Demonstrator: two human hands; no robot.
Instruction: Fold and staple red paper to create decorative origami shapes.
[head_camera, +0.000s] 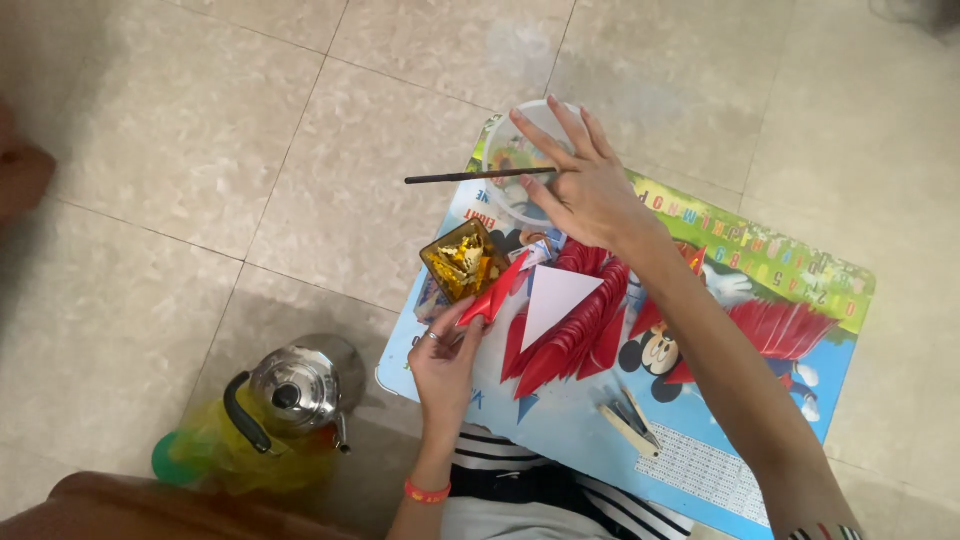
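Pinching a folded red paper piece (497, 292) in my left hand (445, 355), tip over the small brown dish (462, 262). Right hand (585, 185) is gripping a thin dark stick (470, 177) over the clear bowl (508, 150), spare fingers splayed. Paper's looking light, creasable; I'm holding near its base.

Floor (300, 150): beige marbled ceramic tiles with thin dark grout lines. On it, lower left, a polished steel kettle with black handle (290, 395), standing beside a yellow-green plastic item (200, 455).

Counter (570, 430): small low blue board with rounded corners, cartoon print and a green letter border, set on the floor. Lying on it:
- fanned row of folded red paper triangles (585, 320), one white paper triangle (553, 298) on top;
- square amber glass dish of yellow scraps (464, 262), near the left edge;
- clear round plastic container (515, 160), at the far corner;
- pale wooden clothes pegs (630, 420), near the front.
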